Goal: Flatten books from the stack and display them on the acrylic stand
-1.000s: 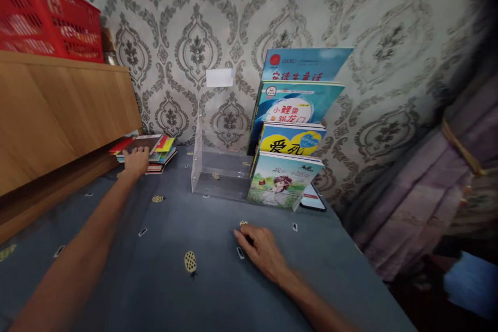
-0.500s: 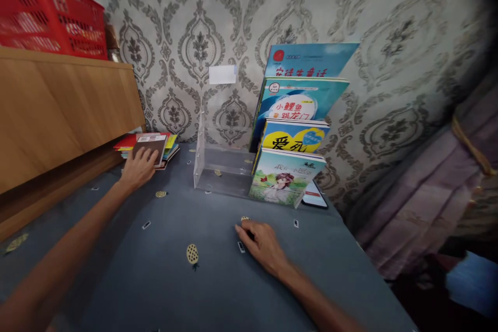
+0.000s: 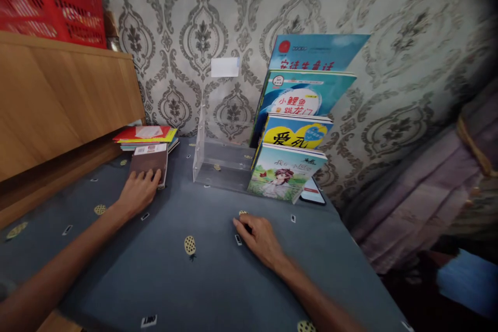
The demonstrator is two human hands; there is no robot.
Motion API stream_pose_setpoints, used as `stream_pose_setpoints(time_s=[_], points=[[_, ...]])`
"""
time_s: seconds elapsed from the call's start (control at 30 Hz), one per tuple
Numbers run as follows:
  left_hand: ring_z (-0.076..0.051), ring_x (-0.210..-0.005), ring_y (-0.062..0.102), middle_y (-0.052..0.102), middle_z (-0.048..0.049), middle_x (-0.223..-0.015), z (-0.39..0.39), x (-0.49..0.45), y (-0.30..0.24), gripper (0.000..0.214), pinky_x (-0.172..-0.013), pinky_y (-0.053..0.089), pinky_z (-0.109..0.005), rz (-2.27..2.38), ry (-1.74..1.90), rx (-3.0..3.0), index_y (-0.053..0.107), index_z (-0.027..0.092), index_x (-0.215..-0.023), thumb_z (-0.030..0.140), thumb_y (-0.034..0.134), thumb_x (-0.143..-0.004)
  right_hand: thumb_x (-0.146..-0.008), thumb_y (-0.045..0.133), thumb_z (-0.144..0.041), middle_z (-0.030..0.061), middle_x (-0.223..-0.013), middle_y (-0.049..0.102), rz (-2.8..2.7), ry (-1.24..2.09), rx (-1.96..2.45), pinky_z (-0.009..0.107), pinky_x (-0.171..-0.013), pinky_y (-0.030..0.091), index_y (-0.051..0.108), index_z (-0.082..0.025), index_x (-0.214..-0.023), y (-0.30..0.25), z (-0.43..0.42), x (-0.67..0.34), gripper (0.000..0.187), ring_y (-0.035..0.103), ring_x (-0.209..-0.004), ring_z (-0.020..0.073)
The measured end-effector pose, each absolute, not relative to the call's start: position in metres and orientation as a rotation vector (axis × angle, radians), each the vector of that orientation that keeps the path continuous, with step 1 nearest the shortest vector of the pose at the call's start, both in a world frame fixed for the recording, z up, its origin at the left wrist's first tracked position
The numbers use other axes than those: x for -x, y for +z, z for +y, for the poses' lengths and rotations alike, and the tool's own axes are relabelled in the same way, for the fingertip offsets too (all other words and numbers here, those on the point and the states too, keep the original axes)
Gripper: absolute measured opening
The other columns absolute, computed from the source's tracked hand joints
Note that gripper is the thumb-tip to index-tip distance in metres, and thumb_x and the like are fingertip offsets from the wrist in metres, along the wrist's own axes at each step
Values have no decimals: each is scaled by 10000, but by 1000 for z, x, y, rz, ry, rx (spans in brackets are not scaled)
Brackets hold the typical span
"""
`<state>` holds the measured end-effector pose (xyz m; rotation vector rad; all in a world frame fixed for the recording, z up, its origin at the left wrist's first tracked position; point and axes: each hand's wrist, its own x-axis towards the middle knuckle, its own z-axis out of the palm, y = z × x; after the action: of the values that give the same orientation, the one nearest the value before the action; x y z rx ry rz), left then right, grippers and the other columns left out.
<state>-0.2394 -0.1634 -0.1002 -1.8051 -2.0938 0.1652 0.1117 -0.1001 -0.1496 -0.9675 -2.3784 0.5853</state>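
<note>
My left hand [image 3: 138, 191] lies over the lower part of a brown book [image 3: 150, 158], with its fingers on the cover; the thumb's grip is partly hidden. A white barcode label shows at the book's far end. Just behind it is a stack of thin books [image 3: 171, 137], with a red and a yellow one near the top. My right hand [image 3: 260, 238] rests on the table, fingers curled and holding nothing. Beyond it stands a clear acrylic book rack [image 3: 221, 177], whose right side holds several upright picture books [image 3: 278, 174] in stepped rows.
A wooden cabinet [image 3: 70, 88] bounds the left side, with a red plastic basket [image 3: 73, 8] on it. A phone [image 3: 312, 193] lies behind the front book at the right. The patterned table cover [image 3: 210, 280] runs up to the wallpapered wall; a curtain [image 3: 420, 192] hangs at right.
My left hand has drawn the brown book toward me, off the top of the stack, uncovering the red and yellow books. My right hand has stayed in place. The view has shifted slightly.
</note>
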Motion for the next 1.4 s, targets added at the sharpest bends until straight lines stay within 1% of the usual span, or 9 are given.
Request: stream_pose_setpoints(time_s=[0.1, 0.2, 0.27, 0.37, 0.5, 0.77, 1.1, 1.27, 1.4], points=[[-360, -1095, 654, 707, -156, -1176, -181, 227, -99, 439, -959, 452, -483, -2096, 189, 2057, 636, 215, -1294, 421, 484, -938, -978, 398, -399, -28, -559, 417, -2377, 588, 974, 287, -563, 236, 305, -229, -600, -149, -100, -112, 425, 398, -520, 125], [-282, -1079, 675, 721, -67, -1198, -176, 239, -96, 468, -914, 493, -379, -2180, -7, 2240, 673, 301, -1206, 594, 417, -946, -982, 391, -405, -22, -575, 437, -2374, 595, 963, 282, -569, 255, 324, -229, -601, -149, -100, -112, 426, 420, -535, 129], [-267, -1138, 656, 698, -61, -1272, -160, 259, -96, 489, -948, 489, -365, -2253, -146, 2155, 656, 273, -1232, 547, 338, -980, -985, 388, -407, -21, -576, 444, -2375, 597, 953, 283, -571, 263, 336, -227, -600, -149, -100, -112, 429, 426, -537, 130], [-282, -1310, 558, 584, -121, -1445, -128, 292, -104, 533, -1064, 434, -386, -2422, -198, 1858, 534, 176, -1400, 431, 334, -978, -991, 390, -421, -21, -567, 445, -2380, 595, 945, 286, -564, 261, 344, -225, -591, -149, -100, -112, 448, 413, -528, 126], [-302, -1321, 556, 568, -178, -1450, -102, 317, -122, 575, -1078, 434, -410, -2505, -200, 1772, 506, 95, -1423, 395, 315, -972, -989, 383, -421, -21, -568, 438, -2381, 577, 956, 284, -560, 250, 349, -223, -599, -149, -101, -112, 439, 399, -529, 122], [-257, -1415, 458, 565, -101, -1473, -108, 314, -148, 574, -1163, 358, -407, -2443, -247, 1861, 531, 135, -1422, 385, 262, -981, -974, 383, -415, -22, -571, 425, -2390, 609, 953, 281, -564, 243, 331, -225, -604, -150, -99, -112, 419, 381, -529, 119], [-256, -1416, 459, 555, -96, -1483, -127, 267, -157, 562, -1203, 316, -432, -2311, -347, 2041, 536, 138, -1408, 394, 300, -967, -964, 443, -351, -40, -573, 385, -2342, 703, 981, 273, -570, 233, 327, -220, -599, -144, -103, -113, 405, 353, -538, 113], [-250, -1446, 420, 533, -70, -1505, -141, 235, -159, 580, -1217, 297, -433, -2260, -360, 2158, 530, 169, -1431, 442, 304, -971, -953, 473, -291, -36, -605, 438, -2299, 717, 976, 264, -583, 268, 400, -213, -617, -146, -100, -120, 352, 395, -576, 118], [-242, -1453, 411, 539, -74, -1500, -147, 204, -160, 608, -1217, 301, -429, -2184, -432, 2234, 543, 172, -1425, 504, 288, -984, -937, 506, -231, -6, -699, 568, -2246, 711, 983, 263, -624, 330, 551, -198, -711, -147, -97, -126, 233, 498, -649, 137]])
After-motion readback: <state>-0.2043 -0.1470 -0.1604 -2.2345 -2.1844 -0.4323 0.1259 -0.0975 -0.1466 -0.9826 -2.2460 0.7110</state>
